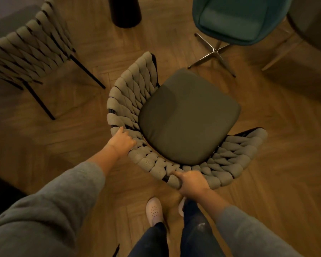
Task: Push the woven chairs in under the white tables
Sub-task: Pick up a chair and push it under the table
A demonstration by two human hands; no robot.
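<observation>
Item: woven chair [130,101], 1 pc, centre of view, out on the herringbone wood floor [276,182], seen from above w/ its curved back toward the person. Dark seat cushion [189,115] covers most of the seat; legs hidden beneath it. Left hand [121,140] holds the back's left rim, fingers curled over the weave, tips out of sight on the inner side. Right hand [192,181] grips the rear rim, thumb lying along the top, fingers wrapped round the outer edge & mostly hidden. Grey sleeves [63,210] on both arms. Below the chair: dark trousers, one pale shoe [154,210] in full view, the other almost wholly covered by the right forearm. Second woven chair [35,45], upper left, black legs, seat cut off by the frame, beside a grey surface [7,17], too dim to tell if it's a tabletop. Teal chair [237,19] w/ chrome star base, upper right, top cropped. Black cylinder [125,12] at top edge, cropped. Far right: dark furniture, blurred, unclear.
</observation>
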